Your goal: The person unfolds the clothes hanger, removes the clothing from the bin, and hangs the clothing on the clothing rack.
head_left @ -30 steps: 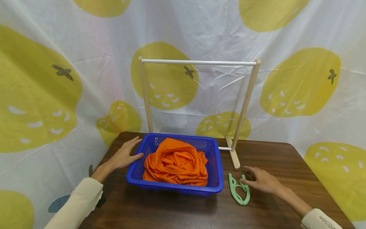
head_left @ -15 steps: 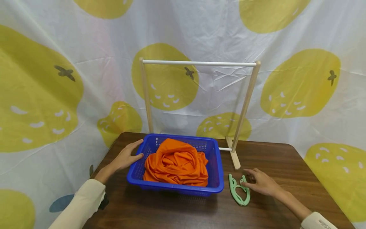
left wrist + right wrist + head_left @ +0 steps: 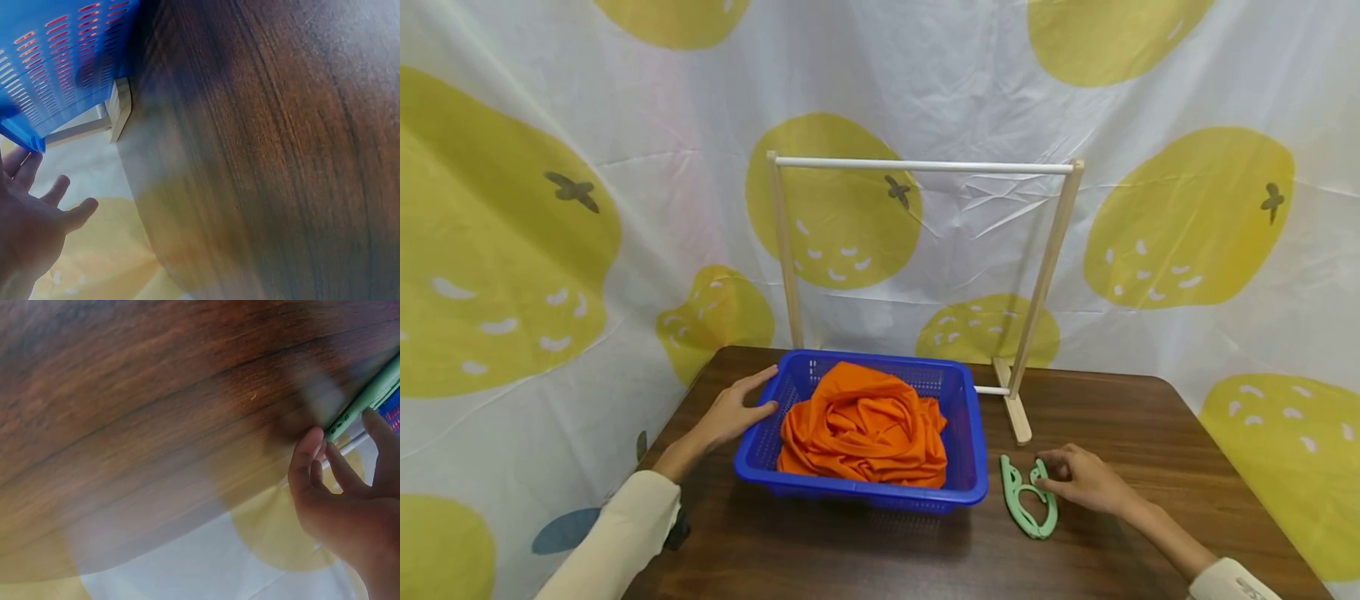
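Relaxed left hand point(image 3: 727, 415) touched blue rectangular plastic basket point(image 3: 880, 490) | right hand point(image 3: 1086, 477) pinched green plastic hanger point(image 3: 1012, 500) | between hands, crumpled orange cloth point(image 3: 868, 429) | little done, we judged: hanger folded, cloth unspread

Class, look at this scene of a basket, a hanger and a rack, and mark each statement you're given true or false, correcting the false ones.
1. The cloth lies inside the basket. True.
2. The cloth is spread out flat. False: it is bunched in a heap.
3. The left hand is at the basket's left side, and the right hand is at the hanger. True.
4. The rack stands behind the basket. True.
5. The hanger hangs from the rack. False: it is beside the basket, on its right.
6. The basket is green. False: it is blue.
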`<state>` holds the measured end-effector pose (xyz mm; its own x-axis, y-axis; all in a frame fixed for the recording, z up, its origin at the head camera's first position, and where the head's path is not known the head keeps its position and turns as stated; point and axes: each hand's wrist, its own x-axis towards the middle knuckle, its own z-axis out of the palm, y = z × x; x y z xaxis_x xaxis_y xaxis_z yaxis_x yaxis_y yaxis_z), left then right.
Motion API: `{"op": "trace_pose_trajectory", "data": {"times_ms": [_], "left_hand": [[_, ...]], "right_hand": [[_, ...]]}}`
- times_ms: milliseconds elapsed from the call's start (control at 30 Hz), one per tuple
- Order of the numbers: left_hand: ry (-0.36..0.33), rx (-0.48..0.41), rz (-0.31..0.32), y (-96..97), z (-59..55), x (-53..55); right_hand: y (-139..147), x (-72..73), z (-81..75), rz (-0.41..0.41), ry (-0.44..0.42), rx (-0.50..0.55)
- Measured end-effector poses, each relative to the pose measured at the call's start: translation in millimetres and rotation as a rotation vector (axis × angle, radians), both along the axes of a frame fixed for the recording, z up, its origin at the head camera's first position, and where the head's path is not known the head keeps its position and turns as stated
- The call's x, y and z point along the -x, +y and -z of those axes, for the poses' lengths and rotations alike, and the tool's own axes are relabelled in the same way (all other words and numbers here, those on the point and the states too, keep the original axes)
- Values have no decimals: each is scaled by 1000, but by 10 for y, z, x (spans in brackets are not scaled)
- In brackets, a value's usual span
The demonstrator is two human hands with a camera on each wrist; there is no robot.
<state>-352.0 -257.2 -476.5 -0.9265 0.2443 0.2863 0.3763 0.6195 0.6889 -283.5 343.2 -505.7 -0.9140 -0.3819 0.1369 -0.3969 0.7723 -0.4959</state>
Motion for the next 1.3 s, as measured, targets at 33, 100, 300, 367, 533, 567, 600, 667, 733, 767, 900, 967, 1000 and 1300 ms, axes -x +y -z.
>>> {"op": "trace_pose_trajectory", "data": {"times_ms": [33, 100, 300, 367, 533, 567, 600, 667, 733, 767, 900, 967, 1000, 1300], "left_hand": [[-10, -10, -3, 3, 0, -1], [-26, -25, -4, 10, 1, -4], [-55, -52, -20, 15, 14, -20], [-67, -65, -24, 16, 24, -19], [-80, -75, -26, 19, 34, -12], [-82, -77, -25, 22, 32, -14], [-85, -78, -25, 24, 30, -14], [-92, -85, -27, 27, 30, -21], [-93, -86, -24, 24, 31, -26], [-99, -90, -26, 24, 33, -28], [-93, -89, -28, 16, 40, -23], [-91, -90, -26, 17, 40, -16], [-89, -89, -27, 18, 38, -12], [-83, -80, -31, 13, 44, -13]], "right_hand": [[4, 6, 6, -7, 4, 7], [15, 15, 17, -25, 15, 10], [49, 45, 35, -47, -11, 30], [52, 50, 43, -43, -37, 41], [55, 43, 50, -32, -94, 84], [56, 39, 47, -32, -103, 95], [54, 32, 42, -31, -110, 105], [43, 18, 23, -21, -133, 130], [31, 0, 4, -12, -161, 157], [28, -5, -3, -8, -173, 172], [24, -16, -30, -10, -222, 240], [29, -21, -45, -12, -236, 271], [30, -24, -59, -13, -237, 282], [59, -3, -100, -116, -229, 453]]}}
